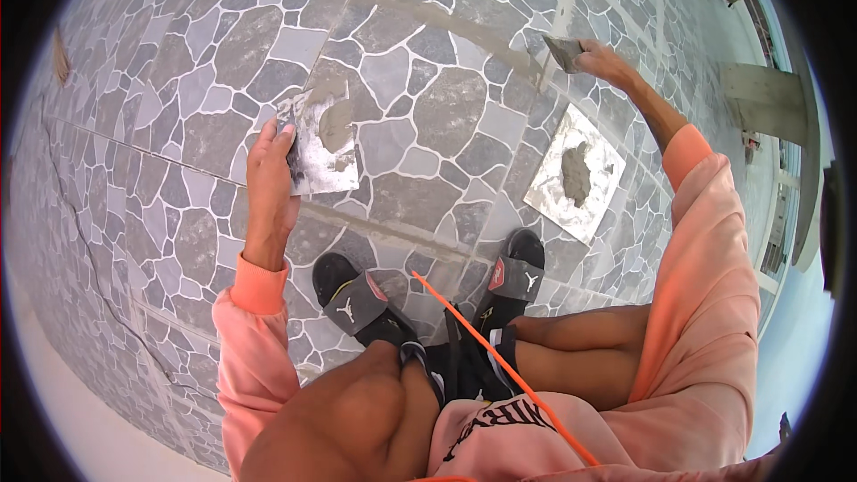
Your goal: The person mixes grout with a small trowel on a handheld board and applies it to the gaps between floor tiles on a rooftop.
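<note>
Left hand (268,159) gripping board (314,180), right hand (602,62) gripping scraper (561,53)
I'd keep that board level, paste (337,127) sits right of left hand

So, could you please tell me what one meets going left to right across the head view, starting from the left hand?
Left hand, smeared metal plate it holds, right slipper, pale square plate bearing grey paste.

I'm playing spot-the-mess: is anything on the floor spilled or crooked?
Grey-brown smears make messy bands across the neatly patterned floor: one near the scraper in the right hand, another just beyond the sandals. The lump looks contained on its plate, not spilled.
</note>
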Tool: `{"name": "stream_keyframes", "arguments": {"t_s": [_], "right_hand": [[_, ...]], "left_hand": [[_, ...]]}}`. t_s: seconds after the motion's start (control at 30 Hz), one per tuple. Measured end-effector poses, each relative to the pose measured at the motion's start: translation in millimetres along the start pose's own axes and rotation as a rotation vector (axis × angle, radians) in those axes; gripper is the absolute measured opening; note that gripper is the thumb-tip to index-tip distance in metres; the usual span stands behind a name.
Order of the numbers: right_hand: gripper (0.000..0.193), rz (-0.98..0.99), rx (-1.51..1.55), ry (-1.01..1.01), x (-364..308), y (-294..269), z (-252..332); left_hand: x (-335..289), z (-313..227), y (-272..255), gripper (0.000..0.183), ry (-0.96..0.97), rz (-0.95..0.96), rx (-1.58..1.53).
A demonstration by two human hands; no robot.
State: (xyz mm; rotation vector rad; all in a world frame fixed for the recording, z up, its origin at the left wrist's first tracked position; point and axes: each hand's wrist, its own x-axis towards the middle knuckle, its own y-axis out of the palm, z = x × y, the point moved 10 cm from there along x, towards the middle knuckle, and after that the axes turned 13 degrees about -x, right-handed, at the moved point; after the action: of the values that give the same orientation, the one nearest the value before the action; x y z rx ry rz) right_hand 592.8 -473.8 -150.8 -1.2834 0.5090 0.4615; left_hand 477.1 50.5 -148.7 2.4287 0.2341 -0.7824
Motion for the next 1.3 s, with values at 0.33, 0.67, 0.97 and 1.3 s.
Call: {"name": "stream_keyframes", "arguments": {"t_s": [0.33,0.67,0.97,1.3], "right_hand": [[0.04,-0.224,-0.561,-0.222,38.6,41.0,53.7],[0.046,-0.14,-0.229,-0.247,71.7,31.5,111.6],[0.016,-0.128,-0.307,-0.292,159.8,60.5,243.6],[0.032,0.215,0.601,-0.358,159.3,48.6,353.1]], "left_hand": [[2.2,16.5,4.0,0.057,-0.029,0.027,-0.013],[-0.2,7.6,-6.8,0.055,-0.023,0.002,-0.051],[7.3,8.6,-27.0,0.043,-0.059,-0.063,-0.109],[1.0,-5.4,-41.5,0.042,-0.005,-0.06,-0.124]]}}
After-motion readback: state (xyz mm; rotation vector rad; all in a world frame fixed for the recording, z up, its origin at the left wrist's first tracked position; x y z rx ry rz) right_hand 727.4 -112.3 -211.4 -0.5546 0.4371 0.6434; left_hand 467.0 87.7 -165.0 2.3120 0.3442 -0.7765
